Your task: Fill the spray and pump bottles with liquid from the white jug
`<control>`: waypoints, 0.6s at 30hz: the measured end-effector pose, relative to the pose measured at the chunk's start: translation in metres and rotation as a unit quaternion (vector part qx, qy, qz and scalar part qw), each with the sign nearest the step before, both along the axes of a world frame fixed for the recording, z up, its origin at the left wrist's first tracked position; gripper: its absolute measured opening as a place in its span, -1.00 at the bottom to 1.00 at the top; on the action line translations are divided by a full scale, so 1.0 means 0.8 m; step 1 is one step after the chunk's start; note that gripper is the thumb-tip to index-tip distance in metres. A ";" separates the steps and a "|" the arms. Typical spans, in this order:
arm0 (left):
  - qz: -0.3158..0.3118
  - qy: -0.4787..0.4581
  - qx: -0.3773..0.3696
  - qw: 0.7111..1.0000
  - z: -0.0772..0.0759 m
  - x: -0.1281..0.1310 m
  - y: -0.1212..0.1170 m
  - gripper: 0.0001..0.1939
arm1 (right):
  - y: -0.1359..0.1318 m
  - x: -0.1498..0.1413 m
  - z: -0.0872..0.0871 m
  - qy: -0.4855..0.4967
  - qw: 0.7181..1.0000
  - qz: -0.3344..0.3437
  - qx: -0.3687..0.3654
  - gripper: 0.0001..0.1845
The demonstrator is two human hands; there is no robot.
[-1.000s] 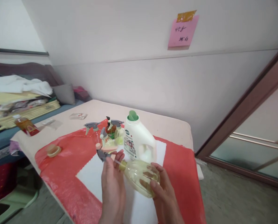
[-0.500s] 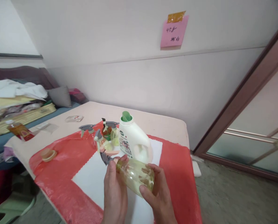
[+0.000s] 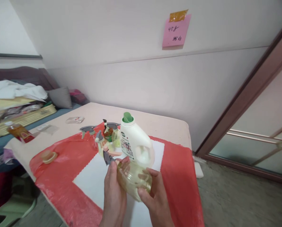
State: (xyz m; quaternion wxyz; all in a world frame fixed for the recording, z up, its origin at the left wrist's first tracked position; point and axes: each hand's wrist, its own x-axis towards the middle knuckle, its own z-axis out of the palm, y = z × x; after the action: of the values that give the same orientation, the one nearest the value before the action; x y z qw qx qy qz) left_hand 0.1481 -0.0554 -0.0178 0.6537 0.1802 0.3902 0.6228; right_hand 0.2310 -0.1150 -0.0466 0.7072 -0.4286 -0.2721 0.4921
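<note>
Between my two hands lies a clear yellowish spray bottle (image 3: 133, 178), tilted on its side above the white cloth (image 3: 89, 179). My left hand (image 3: 114, 189) is closed around its neck end, where a grey and pink trigger head (image 3: 109, 156) points away to the left. At the bottle's base, my right hand (image 3: 156, 195) grips with thumb in front and fingers behind. Just beyond stands a white detergent jug (image 3: 137, 142) with a green spout and no cap on it. Several other spray bottles (image 3: 116, 137) stand left of the jug.
A beige cap (image 3: 49, 156) rests on the red plastic sheet (image 3: 67, 189) at the left. Farther left, a bottle of amber liquid (image 3: 20, 131) and a clear packet (image 3: 75, 120) lie on the table. A wall rises behind; a framed glass door (image 3: 254, 151) is at right.
Both hands have shifted slightly left with the spray bottle, and its base has swung a little left and down. The jug and other bottles stay put.
</note>
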 end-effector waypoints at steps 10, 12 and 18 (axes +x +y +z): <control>0.074 0.098 -0.017 0.992 0.000 -0.018 0.008 -0.58 | 0.005 -0.003 -0.009 0.012 0.981 0.110 -0.160 -0.19; 0.091 0.106 -0.021 0.990 0.001 -0.022 0.011 -0.56 | 0.005 -0.003 -0.012 -0.023 0.991 0.071 -0.110 -0.07; 0.013 0.133 0.002 0.991 -0.002 -0.032 0.015 -0.54 | 0.006 0.002 -0.028 0.049 0.983 0.139 -0.111 -0.27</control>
State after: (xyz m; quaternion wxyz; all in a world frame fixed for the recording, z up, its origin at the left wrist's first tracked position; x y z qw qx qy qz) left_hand 0.1225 -0.0432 -0.0194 0.5874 0.2576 0.4751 0.6024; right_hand 0.2323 -0.1101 -0.0687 0.5921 -0.4381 -0.2378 0.6331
